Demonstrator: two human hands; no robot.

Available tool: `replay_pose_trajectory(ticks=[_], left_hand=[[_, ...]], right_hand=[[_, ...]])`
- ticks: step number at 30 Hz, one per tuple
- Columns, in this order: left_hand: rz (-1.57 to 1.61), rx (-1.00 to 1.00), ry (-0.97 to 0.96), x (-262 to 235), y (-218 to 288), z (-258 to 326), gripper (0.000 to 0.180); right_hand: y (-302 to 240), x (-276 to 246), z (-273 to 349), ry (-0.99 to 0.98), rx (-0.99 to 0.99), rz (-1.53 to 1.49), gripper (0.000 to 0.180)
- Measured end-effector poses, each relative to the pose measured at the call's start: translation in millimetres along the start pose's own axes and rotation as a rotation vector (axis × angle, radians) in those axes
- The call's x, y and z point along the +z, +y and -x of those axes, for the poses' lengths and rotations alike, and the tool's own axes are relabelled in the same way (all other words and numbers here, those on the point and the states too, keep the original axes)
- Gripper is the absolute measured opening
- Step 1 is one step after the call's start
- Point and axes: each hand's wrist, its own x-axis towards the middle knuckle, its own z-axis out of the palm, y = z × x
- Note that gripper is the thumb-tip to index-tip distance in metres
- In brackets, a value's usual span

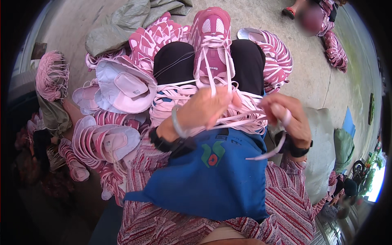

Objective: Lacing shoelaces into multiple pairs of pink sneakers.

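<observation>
Pink lace bundle: at the far left of the frame you have a hanging bunch of pink laces (51, 77).
Nested uppers: left of centre, pale-lined shoe uppers (122, 87) lie stacked in each other beside your knee.
Tarp: a grey-green cloth (116, 34) lies crumpled at upper left, on the concrete floor (241, 14).
Lap laces: a loose heap of pale pink laces (161, 114) spreads over your lap, mid-frame, above the blue apron (192, 183).
Left hand: your left hand (206, 107), with a pale bangle (178, 122) at the wrist, is over the heap at the foot of the shoe; its fingers are curled close together and blurred, and you cannot tell whether they pinch the strands reaching them.
Shoe: the pink shoe (216, 61) is at top centre, between your black-clad knees (173, 65), pale strands crossing its front and trailing toward you.
Right hand: your right hand (290, 116), right of centre, has thumb and fingers together, clamped on a pale lace (267, 155) whose free end curves down and left over the apron.
Right stack: more pink-and-white uppers (279, 61) sit beyond your right knee.
Sack: a pale sack (320, 155) is at right.
</observation>
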Motion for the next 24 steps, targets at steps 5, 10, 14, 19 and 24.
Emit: replay_pose_trajectory(ticks=[5, 10, 14, 19, 24], left_hand=[[-0.205, 0.001, -0.202, 23, -5, 15, 0.033], [-0.377, 0.126, -0.252, 27, -18, -4, 0.033], [0.075, -0.299, 0.089, 9, -25, 11, 0.037], [0.052, 0.035, 0.723, -18, -20, 2, 0.024], [-0.795, 0.358, 0.932, -52, -1, -36, 0.013]], right_hand=[[55, 54, -50, -0.051, 0.231, -0.497, 0.046], [59, 74, -84, -0.023, 0.289, -0.716, 0.034], [51, 57, -82, 0.17, 0.006, 0.077, 0.022], [54, 55, -78, -0.048, -0.189, 0.319, 0.018], [45, 49, -83, -0.123, -0.034, 0.098, 0.018]])
